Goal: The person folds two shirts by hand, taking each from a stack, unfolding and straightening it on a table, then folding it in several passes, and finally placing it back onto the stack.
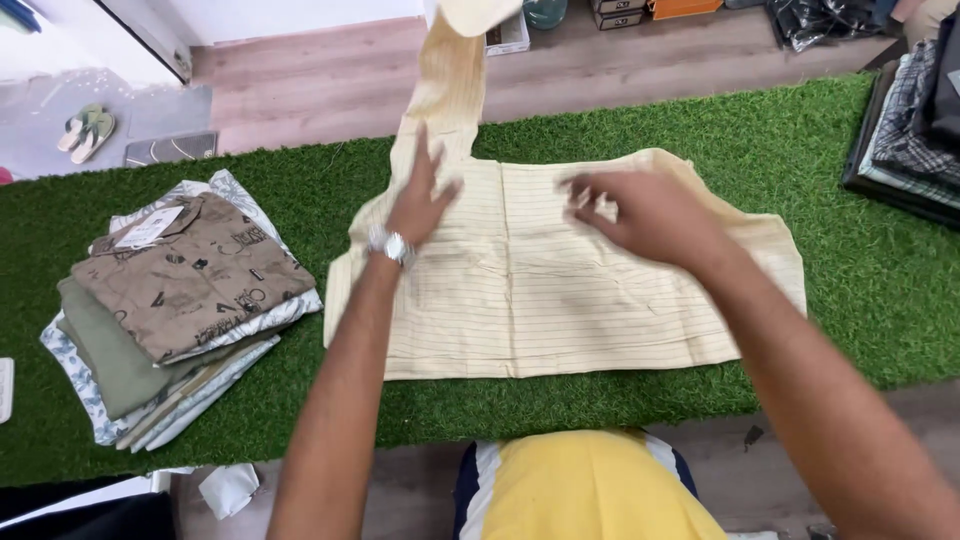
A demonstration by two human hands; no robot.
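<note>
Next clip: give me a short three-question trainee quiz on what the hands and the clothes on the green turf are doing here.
1. True or false: both hands rest flat on the cream striped shirt spread on the green turf table cover.
2. Which hand wears the silver wristwatch? A) left hand B) right hand
3. Fill in: the stack of folded shirts, topped by a brown printed one, lies to the person's ____ of the cream shirt.

Key:
1. True. Open palms, nothing gripped.
2. A.
3. Left.
</note>
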